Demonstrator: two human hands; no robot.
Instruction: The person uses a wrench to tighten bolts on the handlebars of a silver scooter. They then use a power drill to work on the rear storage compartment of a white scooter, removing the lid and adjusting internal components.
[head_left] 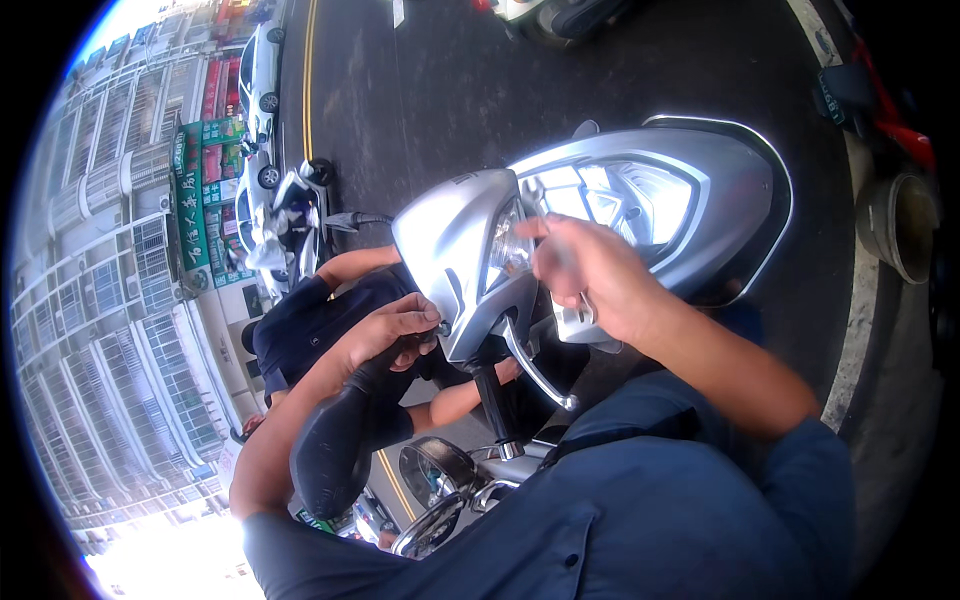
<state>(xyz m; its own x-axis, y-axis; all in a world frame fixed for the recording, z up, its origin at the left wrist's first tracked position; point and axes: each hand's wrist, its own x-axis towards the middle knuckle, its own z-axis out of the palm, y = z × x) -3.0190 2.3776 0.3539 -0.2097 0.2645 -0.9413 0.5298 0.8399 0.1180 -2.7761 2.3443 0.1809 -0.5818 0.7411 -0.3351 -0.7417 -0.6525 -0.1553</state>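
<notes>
A silver scooter (445, 235) fills the middle, with its headlight and front cowl in view. My left hand (385, 332) is closed around the stem of a black rear-view mirror (335, 455), close to a small dark fitting on the cowl's edge. Fingers wrapped round it, my right hand (600, 275) holds a metal wrench (534, 192) in front of the turn-signal lens (508, 250). Part of the wrench is hidden by the fingers, which are slightly blurred. Below the cowl are the silver brake lever (537, 370) and the black handlebar grip (493, 402).
Another person in a dark shirt (305, 330) is close behind the scooter on the left, arms reaching toward it. A bucket-like container (897, 228) stands at the right by the white road line (850, 330). Parked scooters (290, 225) and cars line the street's far side.
</notes>
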